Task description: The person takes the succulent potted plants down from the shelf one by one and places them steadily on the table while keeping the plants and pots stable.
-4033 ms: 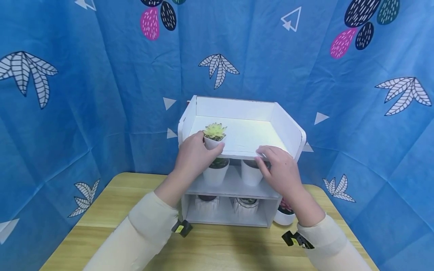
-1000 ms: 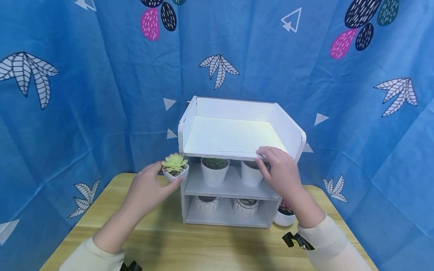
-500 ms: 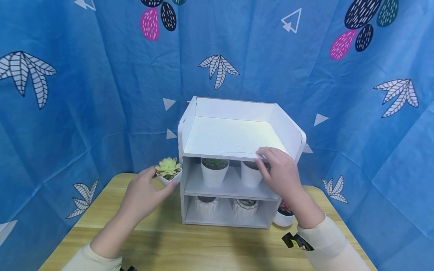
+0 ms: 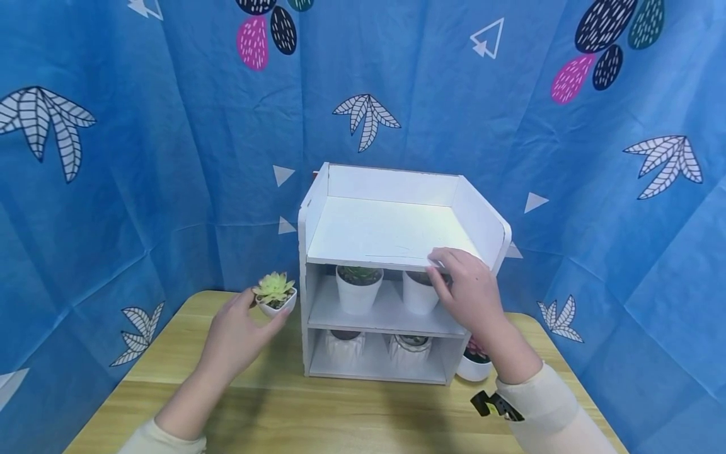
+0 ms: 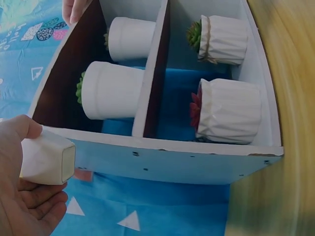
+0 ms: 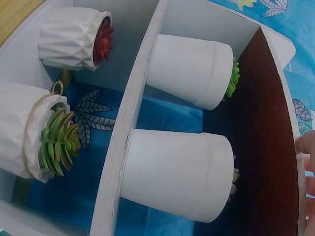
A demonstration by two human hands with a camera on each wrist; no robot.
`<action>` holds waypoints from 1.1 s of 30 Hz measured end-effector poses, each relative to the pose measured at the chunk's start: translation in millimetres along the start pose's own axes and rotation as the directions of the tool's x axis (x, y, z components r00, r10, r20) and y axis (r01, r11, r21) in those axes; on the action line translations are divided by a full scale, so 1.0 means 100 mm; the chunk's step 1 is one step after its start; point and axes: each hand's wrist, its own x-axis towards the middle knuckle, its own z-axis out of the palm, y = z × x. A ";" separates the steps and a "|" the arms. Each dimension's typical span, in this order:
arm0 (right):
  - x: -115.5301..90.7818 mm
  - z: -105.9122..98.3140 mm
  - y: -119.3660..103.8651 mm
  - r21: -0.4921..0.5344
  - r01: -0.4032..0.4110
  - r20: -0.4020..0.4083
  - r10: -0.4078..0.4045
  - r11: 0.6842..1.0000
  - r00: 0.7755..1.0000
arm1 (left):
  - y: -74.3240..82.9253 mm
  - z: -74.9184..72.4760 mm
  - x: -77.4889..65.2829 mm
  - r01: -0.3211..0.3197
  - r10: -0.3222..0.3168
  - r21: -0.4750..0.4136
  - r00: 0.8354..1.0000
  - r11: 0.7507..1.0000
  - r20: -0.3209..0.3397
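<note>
Holding a small potted succulent [image 4: 275,295] just off the left side of a white shelf unit [image 4: 391,230], a person's left hand [image 4: 234,334] keeps it above the wooden table [image 4: 340,416]. Its pale green rosette points up and its square base points down, so the axis from plant to base runs close to vertical, like the pots standing in the shelf unit. The thumb presses one side of the white pot and the fingers curl round the other, parted only by the pot's width. At the right end of the shelf unit's top front edge, the right hand [image 4: 467,284] pinches the board, with a narrow gap between thumb and fingers. Inside the shelf unit, two smooth white pots [image 4: 359,291] stand on the middle tier and two ribbed white pots [image 4: 409,350] on the bottom one. A pot with a red plant [image 4: 474,367] sits against its right side.
</note>
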 end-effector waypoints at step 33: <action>-0.02 0.01 0.02 0.011 0.007 -0.020 -0.007 1.000 1.000 | -0.45 0.48 -0.15 0.128 -0.128 -0.074 0.992 0.989 0.010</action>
